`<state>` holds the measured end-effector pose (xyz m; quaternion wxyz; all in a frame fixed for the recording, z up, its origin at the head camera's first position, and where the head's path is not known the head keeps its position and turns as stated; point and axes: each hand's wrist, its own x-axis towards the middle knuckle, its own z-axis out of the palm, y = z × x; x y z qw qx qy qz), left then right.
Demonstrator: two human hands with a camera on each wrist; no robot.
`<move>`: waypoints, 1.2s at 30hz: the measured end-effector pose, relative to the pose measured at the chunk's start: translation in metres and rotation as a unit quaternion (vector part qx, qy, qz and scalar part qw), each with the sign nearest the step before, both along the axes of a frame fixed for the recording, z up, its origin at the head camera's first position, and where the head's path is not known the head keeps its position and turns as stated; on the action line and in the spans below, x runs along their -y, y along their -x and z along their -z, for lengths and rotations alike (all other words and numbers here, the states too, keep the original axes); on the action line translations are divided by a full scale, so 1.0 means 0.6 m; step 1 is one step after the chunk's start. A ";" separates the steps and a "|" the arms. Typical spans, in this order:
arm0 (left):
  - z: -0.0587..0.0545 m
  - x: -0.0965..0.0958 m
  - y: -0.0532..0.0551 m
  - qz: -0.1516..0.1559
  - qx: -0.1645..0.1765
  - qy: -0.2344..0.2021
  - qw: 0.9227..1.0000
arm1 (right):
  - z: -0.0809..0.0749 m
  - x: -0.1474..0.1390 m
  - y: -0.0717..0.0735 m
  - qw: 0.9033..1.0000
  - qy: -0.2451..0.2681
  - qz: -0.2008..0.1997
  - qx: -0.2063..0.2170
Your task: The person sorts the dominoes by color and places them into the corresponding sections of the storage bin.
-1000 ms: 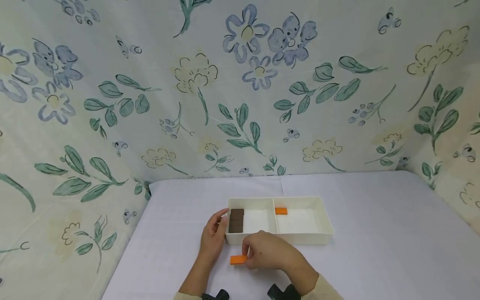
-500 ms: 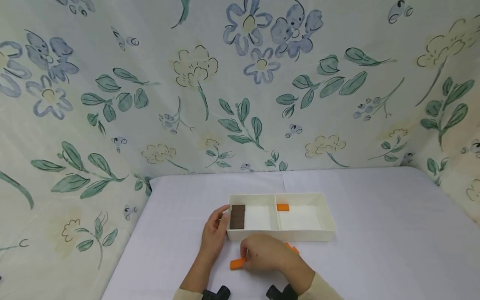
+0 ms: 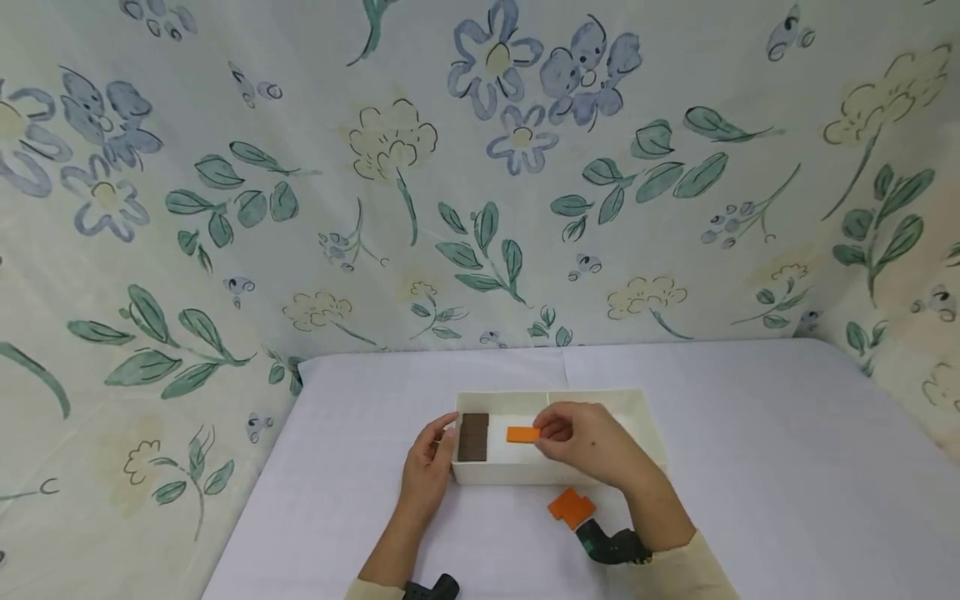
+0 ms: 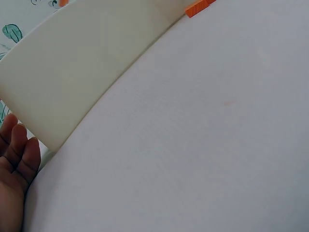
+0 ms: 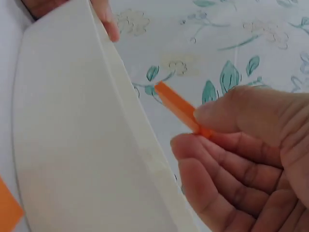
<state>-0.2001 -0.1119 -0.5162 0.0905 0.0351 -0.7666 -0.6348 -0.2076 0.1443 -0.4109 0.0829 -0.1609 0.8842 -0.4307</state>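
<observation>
My right hand (image 3: 596, 442) pinches one end of a thin orange block (image 3: 522, 435) between thumb and fingertips. In the right wrist view the held block (image 5: 177, 107) appears above the rim of the white box (image 5: 72, 116). From the head, it lies over the left compartment of that two-part box (image 3: 525, 475). At the box's left end, my left hand (image 3: 429, 471) rests against the wall with loosely bent fingers. Several dark brown blocks (image 3: 473, 437) line that compartment's left side. My right hand hides the divider's front part and much of the right compartment.
More orange blocks (image 3: 572, 507) lie overlapping on the white-covered table (image 3: 750, 467) in front of the box, beside the black wrist camera mount (image 3: 611, 543). A floral cloth (image 3: 480, 208) hangs behind the table.
My right hand has lifted the orange block from the table in front and carried it up and forward over the box. The loose orange blocks are now uncovered. The left hand stays put.
</observation>
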 end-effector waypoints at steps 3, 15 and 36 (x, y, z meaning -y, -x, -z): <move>0.000 -0.001 -0.001 0.000 0.001 -0.001 1.000 | 0.010 -0.032 0.015 0.997 -0.030 0.076 -0.001; -0.001 0.001 -0.003 0.002 0.008 -0.006 1.000 | 0.052 -0.074 0.040 0.979 -0.122 0.157 0.046; 0.002 0.003 -0.001 0.007 0.008 -0.007 1.000 | 0.065 -0.050 0.056 0.974 -0.192 0.091 0.078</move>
